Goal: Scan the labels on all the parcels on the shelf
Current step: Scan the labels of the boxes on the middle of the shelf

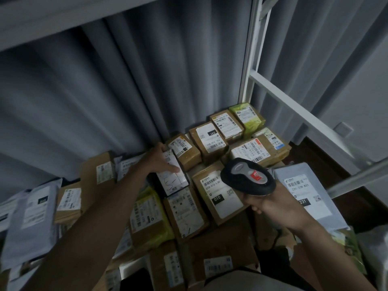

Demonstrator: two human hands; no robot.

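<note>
Several labelled parcels cover the shelf. My left hand grips the far end of a dark parcel whose white label bears pen marks, thumb across the label. My right hand holds a black and grey barcode scanner by its handle, its head above a brown box labelled 010. Behind stand brown boxes, one labelled 231, and a green parcel. A grey mailer bag marked 231 lies at the right.
A grey curtain hangs behind the shelf. A white metal shelf frame rises at the right, with a diagonal bar. Grey mailer bags and brown boxes fill the left side. More boxes sit near me.
</note>
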